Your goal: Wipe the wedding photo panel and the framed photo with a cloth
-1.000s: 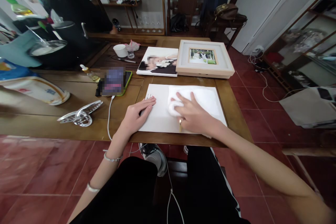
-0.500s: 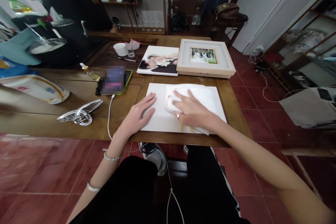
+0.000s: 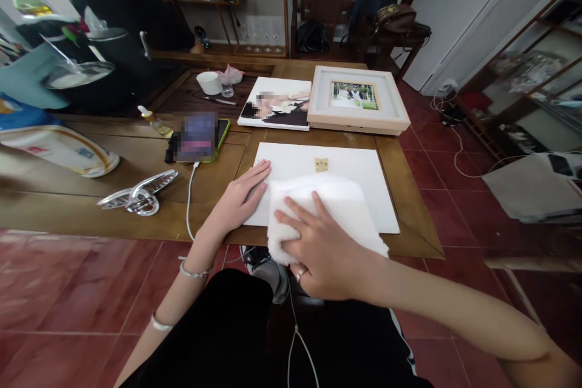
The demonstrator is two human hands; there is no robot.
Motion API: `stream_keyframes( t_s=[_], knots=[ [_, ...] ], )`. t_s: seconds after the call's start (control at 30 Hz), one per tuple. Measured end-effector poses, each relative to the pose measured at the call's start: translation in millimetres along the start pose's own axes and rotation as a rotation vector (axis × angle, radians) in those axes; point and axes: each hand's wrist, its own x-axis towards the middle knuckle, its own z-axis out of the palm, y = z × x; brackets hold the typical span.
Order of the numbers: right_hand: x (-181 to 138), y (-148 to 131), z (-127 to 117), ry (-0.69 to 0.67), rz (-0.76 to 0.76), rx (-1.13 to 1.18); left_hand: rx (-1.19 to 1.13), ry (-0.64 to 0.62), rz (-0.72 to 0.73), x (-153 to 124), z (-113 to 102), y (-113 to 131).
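While the left side of a white panel (image 3: 291,160) was covered by the left hand (image 3: 236,199), a folded white cloth (image 3: 339,191) was pressed by the right hand (image 3: 316,242) at the near edge of the panel. The left hand was laid flat, with the fingers set close together and the thumb held apart. The right hand was spread wide over the cloth, and the near edge of the panel was overlapped by the cloth. Just beyond the cloth, a small brass-coloured fitting (image 3: 321,165) was exposed on the panel. The panel was supported by the desk (image 3: 421,236). Farther back, a photo print (image 3: 295,116) and a photo frame (image 3: 386,103) were placed side by side. A phone (image 3: 224,130) was connected to a white cable (image 3: 190,194); near the cable, a silvery clip (image 3: 140,197) was positioned.
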Motion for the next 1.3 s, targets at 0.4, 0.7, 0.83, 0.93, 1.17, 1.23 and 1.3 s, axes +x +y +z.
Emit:
stream_keyframes(
  t_s=[0.4, 0.7, 0.83, 0.93, 1.17, 1.23, 1.3],
  knots=[
    [61.5, 72.5, -14.4, 0.172, 0.289, -0.105, -0.014, -0.002, -0.021, 0.1, 0.7, -0.4],
    [74.6, 42.5, 0.9, 0.13, 0.045, -0.086, -0.023, 0.209, 0.078, -3.0, -4.7, 9.1],
    [48.1, 15.0, 0.3, 0.065, -0.158, -0.046, -0.014, 0.199, 0.07, -3.6, -6.0, 11.5],
    [27.8, 8.4, -6.0, 0.03, -0.137, -0.026, 0.016, 0.198, 0.059, -3.3, -5.5, 12.1],
    [29.6, 55.0, -22.0, 0.065, 0.179, -0.035, -0.013, 0.107, 0.031, -2.0, -1.9, 10.0],
    [43.7, 69.8, -28.1, 0.087, 0.225, -0.04, -0.027, 0.1, 0.028, -1.7, -1.0, 9.2],
    [61.6, 79.1, -35.1, 0.104, 0.261, -0.026, -0.034, 0.102, 0.028, -1.5, -0.4, 8.5]
  ],
)
